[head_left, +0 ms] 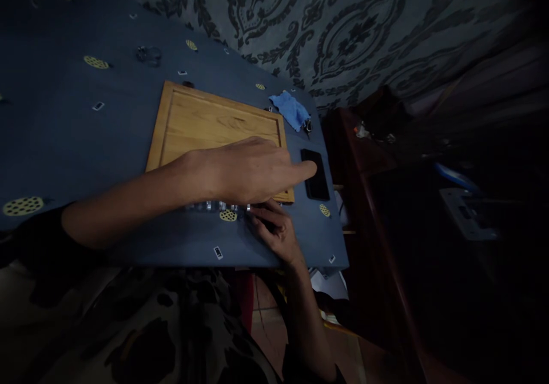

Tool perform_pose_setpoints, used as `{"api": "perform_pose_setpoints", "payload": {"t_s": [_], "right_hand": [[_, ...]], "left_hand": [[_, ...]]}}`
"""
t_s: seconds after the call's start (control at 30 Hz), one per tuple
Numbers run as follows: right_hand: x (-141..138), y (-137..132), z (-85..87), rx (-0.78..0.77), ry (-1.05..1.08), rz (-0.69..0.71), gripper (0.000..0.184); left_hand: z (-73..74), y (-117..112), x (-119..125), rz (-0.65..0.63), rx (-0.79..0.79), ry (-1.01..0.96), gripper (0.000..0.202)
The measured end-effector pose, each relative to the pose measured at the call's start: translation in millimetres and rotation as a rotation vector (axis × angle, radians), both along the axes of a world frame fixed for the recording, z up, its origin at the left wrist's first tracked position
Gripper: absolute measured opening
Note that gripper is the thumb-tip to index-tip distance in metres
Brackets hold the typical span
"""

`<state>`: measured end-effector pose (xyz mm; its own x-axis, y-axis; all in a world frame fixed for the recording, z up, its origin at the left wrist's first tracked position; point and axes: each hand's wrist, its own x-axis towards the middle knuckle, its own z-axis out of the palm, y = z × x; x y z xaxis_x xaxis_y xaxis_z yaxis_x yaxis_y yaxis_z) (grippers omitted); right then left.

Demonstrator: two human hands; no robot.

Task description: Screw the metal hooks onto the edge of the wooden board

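Observation:
My left hand (249,170) reaches across the wooden board (223,118), back upward. One finger stretches right, its tip in front of the black phone (319,184); the other fingers are mostly hidden beneath the hand. Along the board's near edge lies a row of small shiny silver pieces (222,206), partly covered by my left hand. My right hand (278,232) is at the right end of that row, below my left hand. Its fingers are bent together by the last silver piece, and what is between them is too dark to make out.
A blue cloth (290,110) lies beyond the board's right corner. Dark-handled tool-like items (148,56) rest at the far left on the blue patterned tablecloth (120,144). Dark reddish furniture (377,212) stands to the right, and a patterned wall (343,35) rises behind the table.

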<state>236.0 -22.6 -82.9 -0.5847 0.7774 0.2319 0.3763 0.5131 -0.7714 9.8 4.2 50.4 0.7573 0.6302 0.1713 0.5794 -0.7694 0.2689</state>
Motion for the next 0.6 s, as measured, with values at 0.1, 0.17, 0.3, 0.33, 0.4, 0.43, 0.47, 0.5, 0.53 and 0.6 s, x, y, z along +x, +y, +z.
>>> {"api": "perform_pose_setpoints", "payload": {"t_s": [0.1,0.17,0.3,0.33,0.4,0.43,0.47,0.5,0.53,0.6], "right_hand": [[-0.8,-0.6,1.0,-0.004,-0.001,-0.007,0.022],[-1.3,-1.0,1.4,-0.012,0.006,-0.008,0.022],[-1.5,-1.2,2.7,-0.035,0.017,0.010,0.022],[-1.5,-1.3,3.1,-0.044,0.017,0.012,0.022],[-1.3,-1.3,3.9,-0.057,0.027,0.008,0.021],[-1.3,-1.4,4.1,-0.062,0.033,0.006,0.020],[-1.3,-1.4,4.2,-0.065,0.037,0.004,0.019],[-1.3,-1.4,4.1,-0.065,0.040,0.002,0.019],[-1.4,-1.5,3.8,-0.065,0.042,0.002,0.019],[-1.5,-1.5,2.7,-0.057,0.046,0.002,0.019]], "left_hand": [[0.3,0.4,-2.5,0.037,0.008,-0.027,0.012],[2.0,-0.1,-5.0,0.054,0.041,-0.019,0.012],[7.6,-0.8,-12.0,0.096,0.097,0.035,0.009],[8.2,-0.5,-13.7,0.106,0.099,0.027,0.008],[7.6,0.5,-16.4,0.127,0.094,-0.017,0.013],[6.7,1.1,-17.3,0.136,0.090,-0.042,0.017],[5.5,1.6,-17.8,0.141,0.086,-0.055,0.018],[4.4,1.9,-18.0,0.143,0.083,-0.059,0.019],[3.5,2.1,-17.9,0.141,0.077,-0.050,0.018],[2.7,1.9,-17.4,0.132,0.054,-0.029,0.016]]}}
